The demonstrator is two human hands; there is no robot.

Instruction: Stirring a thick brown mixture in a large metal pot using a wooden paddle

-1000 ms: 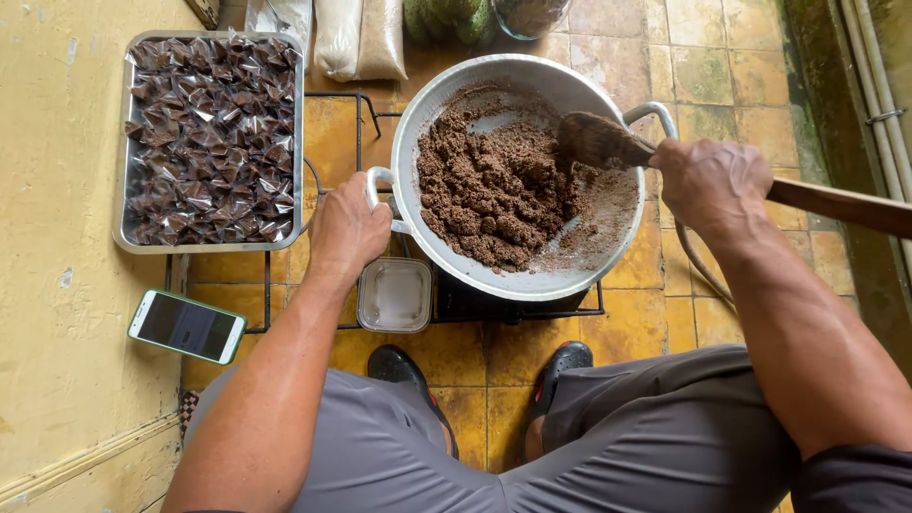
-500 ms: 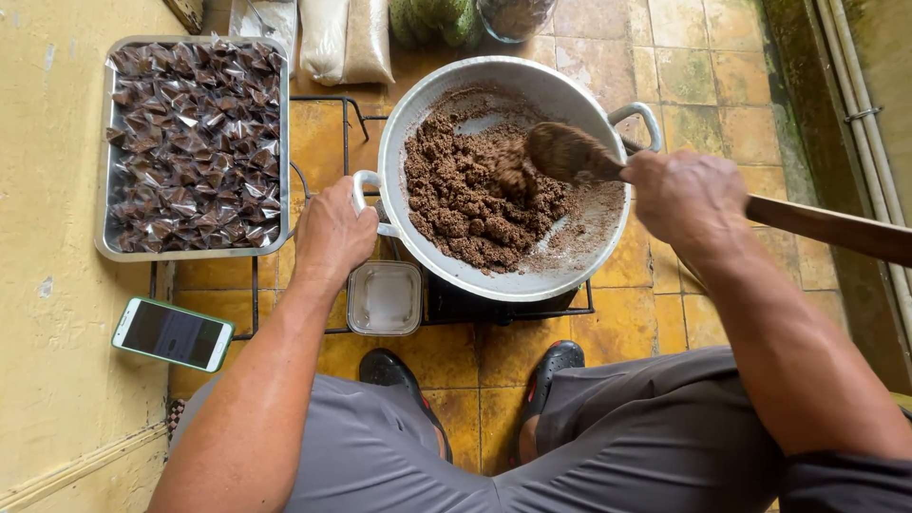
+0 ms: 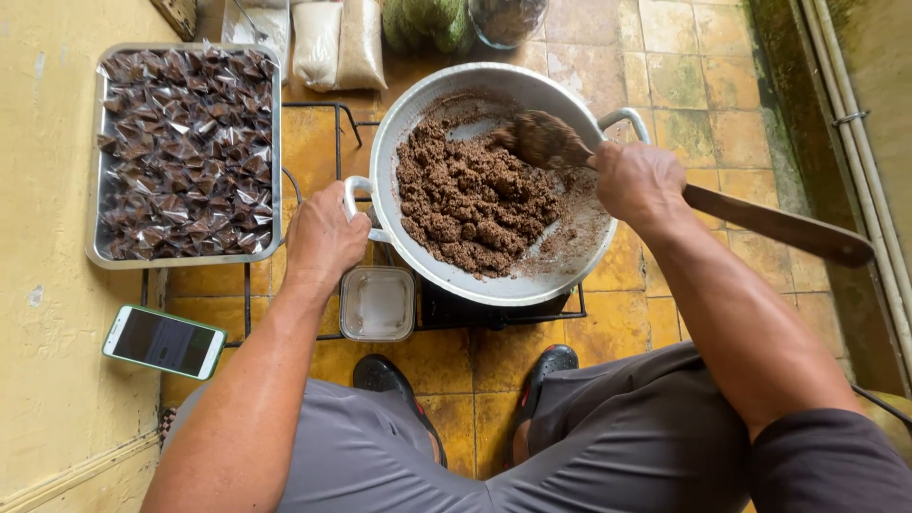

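Pan [image 3: 570, 275], big, grey metal, sits on a black wire rack [image 3: 313, 119] over yellow floor tiles. Brown crumbly mix [image 3: 470, 204] fills the pan's middle and left side. Left hand [image 3: 323, 237] is closed around the pan's left handle [image 3: 353, 190]. Right hand [image 3: 641, 180] is fisted on a long wooden paddle [image 3: 760, 223]; paddle's blade, caked brown, dips into the mix near the pan's far rim. Left of the pan: metal tray [image 3: 95, 252] packed with small dark wrapped pieces. Just below the pan's left edge: small clear tub [image 3: 378, 304]. Further left of the pan, below the tray: phone [image 3: 163, 341] lying flat, screen up. Beyond the pan: bags [image 3: 337, 43].
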